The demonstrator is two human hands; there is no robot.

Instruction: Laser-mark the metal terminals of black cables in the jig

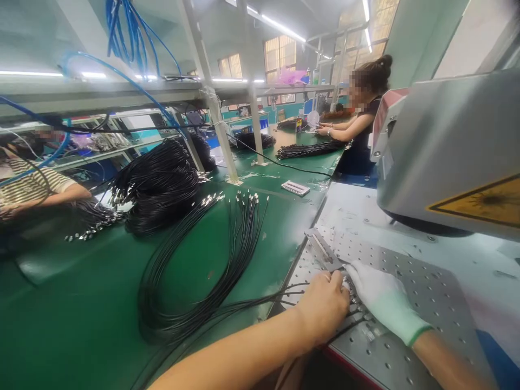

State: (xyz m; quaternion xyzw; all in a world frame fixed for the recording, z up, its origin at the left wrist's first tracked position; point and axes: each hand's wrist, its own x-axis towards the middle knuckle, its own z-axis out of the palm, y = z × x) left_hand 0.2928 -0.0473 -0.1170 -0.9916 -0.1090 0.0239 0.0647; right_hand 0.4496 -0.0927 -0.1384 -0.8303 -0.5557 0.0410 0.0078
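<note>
My bare left hand (325, 303) is closed, fingers bent, over the ends of several black cables (280, 295) at a metal fixture (323, 250). The exact bit between its fingertips is hidden. Close against it, my right hand (379, 298) wears a white glove with a green cuff. Its fingers are pressed together at the same cable ends, and what they grip does not show. Beneath both hands lies a perforated metal plate (410, 314). The cables trail left to a looped bundle (190, 314) with metal-tipped ends on the green table (101, 292).
A grey machine head (442, 151) with a yellow warning label overhangs the plate. Another slotted metal fixture (296, 188) lies on the table. Piled black cable coils (162, 179) stand behind, near a shelf post (219, 130). One person (365, 119) works at back right, another (44, 184) at left.
</note>
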